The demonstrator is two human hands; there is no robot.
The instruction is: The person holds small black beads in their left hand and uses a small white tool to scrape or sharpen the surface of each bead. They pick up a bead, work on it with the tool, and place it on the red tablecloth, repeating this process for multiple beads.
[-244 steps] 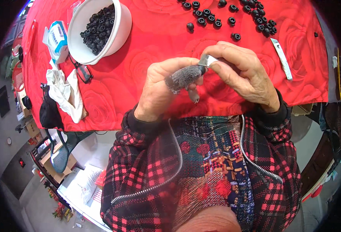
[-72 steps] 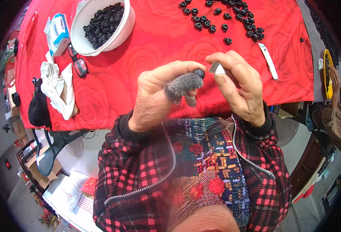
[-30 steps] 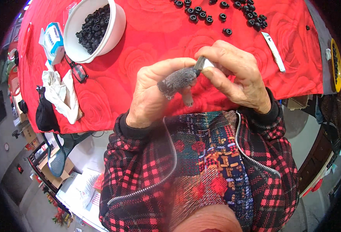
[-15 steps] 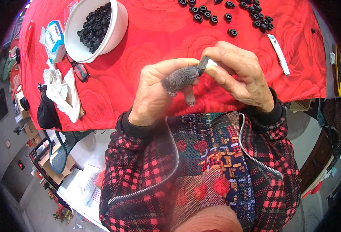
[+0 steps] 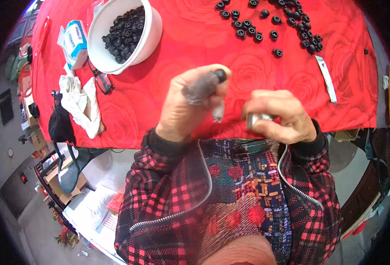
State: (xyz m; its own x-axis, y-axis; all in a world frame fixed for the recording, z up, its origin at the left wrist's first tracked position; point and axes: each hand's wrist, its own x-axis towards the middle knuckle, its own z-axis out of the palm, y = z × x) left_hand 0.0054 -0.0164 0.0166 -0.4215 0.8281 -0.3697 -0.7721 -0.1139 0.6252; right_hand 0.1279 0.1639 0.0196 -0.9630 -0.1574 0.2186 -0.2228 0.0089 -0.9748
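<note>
My left hand [image 5: 175,108] is raised over the near part of the table, closed on a small black round part [image 5: 220,75] at its fingertips. A fuzzy grey finger cover [image 5: 200,90] sits on what looks like the thumb, and a paler cover [image 5: 218,112] tips another finger. To the right and a little nearer, my right hand [image 5: 285,115] pinches a small metal blade [image 5: 249,120] with a white wrapped end [image 5: 261,118]. The blade stands apart from the black part. Both hands are somewhat blurred.
A white bowl [image 5: 153,39] of black parts stands at the far left, beside a blue-and-white box [image 5: 75,44], glasses [image 5: 104,82], white cloth [image 5: 91,106] and a black item [image 5: 61,121]. Several loose black parts [image 5: 276,20] and a white strip [image 5: 326,79] lie at the right on the red tablecloth [image 5: 195,39].
My right hand has drawn the blade away from the black part, toward me and slightly right. My left hand has turned the part upward. The whole view has shifted a little.
</note>
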